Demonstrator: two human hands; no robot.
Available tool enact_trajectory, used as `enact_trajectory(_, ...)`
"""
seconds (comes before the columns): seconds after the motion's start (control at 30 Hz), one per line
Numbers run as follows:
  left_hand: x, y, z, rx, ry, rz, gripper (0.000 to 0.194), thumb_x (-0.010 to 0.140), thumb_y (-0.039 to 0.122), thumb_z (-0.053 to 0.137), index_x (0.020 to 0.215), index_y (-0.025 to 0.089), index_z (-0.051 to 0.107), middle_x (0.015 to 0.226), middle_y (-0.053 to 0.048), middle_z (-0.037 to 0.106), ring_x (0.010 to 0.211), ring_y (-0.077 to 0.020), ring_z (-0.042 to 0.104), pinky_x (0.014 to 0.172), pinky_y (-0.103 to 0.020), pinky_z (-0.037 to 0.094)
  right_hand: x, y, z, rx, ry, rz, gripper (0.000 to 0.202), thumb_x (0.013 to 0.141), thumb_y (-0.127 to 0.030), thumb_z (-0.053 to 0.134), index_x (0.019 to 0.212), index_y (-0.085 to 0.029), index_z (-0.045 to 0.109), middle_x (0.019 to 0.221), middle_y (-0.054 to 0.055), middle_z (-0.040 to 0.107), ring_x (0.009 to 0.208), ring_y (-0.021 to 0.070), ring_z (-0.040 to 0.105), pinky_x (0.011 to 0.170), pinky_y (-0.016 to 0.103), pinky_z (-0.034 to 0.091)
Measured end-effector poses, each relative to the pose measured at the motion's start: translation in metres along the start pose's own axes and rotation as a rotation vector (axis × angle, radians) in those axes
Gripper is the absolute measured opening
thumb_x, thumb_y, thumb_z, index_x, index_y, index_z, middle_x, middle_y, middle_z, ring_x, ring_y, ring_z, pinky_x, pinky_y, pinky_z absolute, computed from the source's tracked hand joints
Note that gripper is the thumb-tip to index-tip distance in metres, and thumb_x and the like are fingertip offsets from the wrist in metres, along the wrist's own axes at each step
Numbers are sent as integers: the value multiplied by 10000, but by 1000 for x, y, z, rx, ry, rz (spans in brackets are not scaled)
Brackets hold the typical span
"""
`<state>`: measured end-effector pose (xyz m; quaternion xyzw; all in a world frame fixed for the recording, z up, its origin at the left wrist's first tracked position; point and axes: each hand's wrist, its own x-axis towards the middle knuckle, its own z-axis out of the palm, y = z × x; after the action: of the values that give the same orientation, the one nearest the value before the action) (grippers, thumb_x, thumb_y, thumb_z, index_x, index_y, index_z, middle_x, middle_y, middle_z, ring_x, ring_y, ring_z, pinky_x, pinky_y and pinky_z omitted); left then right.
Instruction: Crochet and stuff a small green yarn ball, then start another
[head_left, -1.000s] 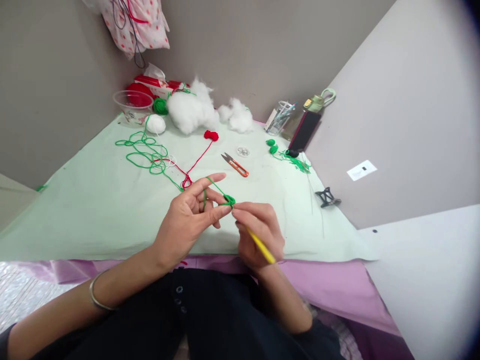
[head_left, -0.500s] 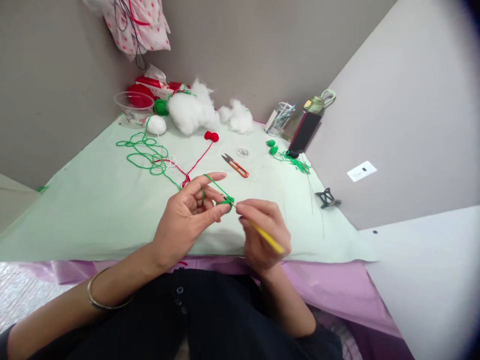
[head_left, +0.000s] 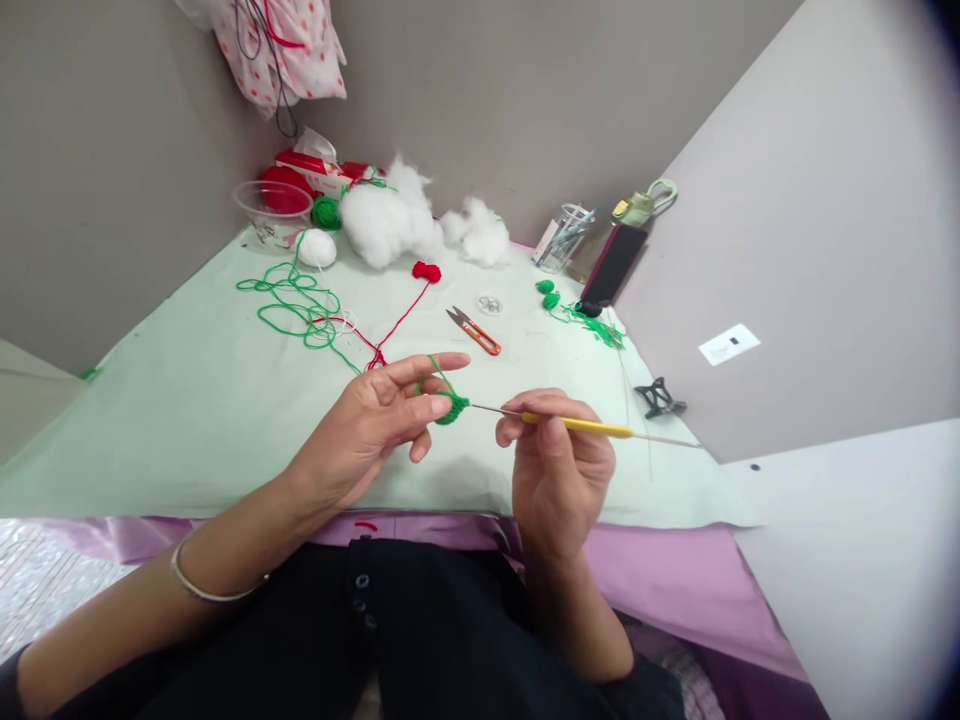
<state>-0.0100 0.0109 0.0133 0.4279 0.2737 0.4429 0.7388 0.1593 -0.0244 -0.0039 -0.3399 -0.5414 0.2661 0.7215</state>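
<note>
Between its thumb and fingers, my left hand (head_left: 375, 420) pinches a small green crochet piece (head_left: 453, 408). Green yarn (head_left: 442, 372) loops over the raised left index finger and runs down to the piece. My right hand (head_left: 561, 470) grips a crochet hook (head_left: 592, 427) by its yellow handle, held nearly level. The hook's thin metal shaft points left, and its tip meets the edge of the green piece; whether a loop sits on it is too small to tell.
Loose green yarn (head_left: 289, 310) tangles at left, near a white yarn ball (head_left: 316, 248). Orange thread snips (head_left: 474, 331) lie beyond my hands beside a small clear dish (head_left: 490, 304). White stuffing (head_left: 386, 220) sits at the back. A phone (head_left: 613, 262) leans against a bottle (head_left: 634, 208) at right.
My right hand has moved right and turned palm up, swinging the hook from slanted to nearly level. My left thumb now covers more of the green piece, which has tilted.
</note>
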Motion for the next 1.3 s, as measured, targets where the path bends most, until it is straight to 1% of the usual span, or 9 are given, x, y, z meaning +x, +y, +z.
enact_trajectory(0.1,-2,-4,0,88,-39,47,313,869,258,764,1178,300,776,894,4,554,700,-75,500,527,-148,486,0,5,1,-36,-32,-18,139,986,-270,602,979,-261,740,911,30,727,737,158,670,654,337,574)
enact_trajectory(0.23,-2,-10,3,142,-25,62,303,894,276,742,1194,306,767,897,7,586,712,-72,509,623,-160,521,-1,12,4,-114,-103,30,148,987,-272,607,1004,-253,752,947,41,760,898,192,715,763,361,607)
enact_trajectory(0.4,-1,-9,8,76,35,78,472,812,236,809,1275,259,717,881,6,616,686,-80,499,557,-165,495,-3,13,6,-20,-89,3,157,982,-229,620,1016,-275,766,931,20,749,894,167,698,777,329,586)
enact_trajectory(0.53,-2,-2,10,1,20,-52,635,793,223,816,1396,209,618,850,7,598,671,-84,487,504,-161,465,-2,10,5,66,-68,83,141,980,-284,626,997,-268,765,909,25,737,809,164,691,728,333,587)
enact_trajectory(0.7,-3,2,3,-148,-134,-181,567,814,194,782,1365,193,649,861,1,556,675,-69,468,477,-126,429,5,4,-1,170,-37,215,141,945,-356,675,914,-242,752,809,11,711,666,139,659,660,310,587)
enact_trajectory(0.9,0,1,-1,-177,-214,-165,447,799,203,796,1241,230,735,809,21,508,645,-58,463,465,-118,436,10,0,-2,362,-33,371,133,954,-334,666,896,-256,757,751,-8,684,620,99,603,601,231,525)
enact_trajectory(1.0,-1,-2,4,-77,-143,-64,387,808,207,801,1189,249,747,820,25,552,670,-60,516,535,-132,494,6,2,4,376,-54,356,141,972,-329,644,924,-273,764,796,-11,705,653,95,619,632,229,532)
enact_trajectory(1.13,-3,-5,12,134,6,54,461,837,213,791,1281,273,684,782,59,521,667,-52,553,633,-156,537,-1,8,11,155,-53,200,139,977,-275,643,981,-273,783,964,19,757,886,138,694,786,273,556)
enact_trajectory(1.3,-2,-5,13,210,13,64,596,849,235,779,1410,286,583,805,73,522,673,-52,588,672,-179,530,-3,14,13,178,-26,274,136,972,-317,652,988,-277,781,945,12,770,872,143,716,799,283,573)
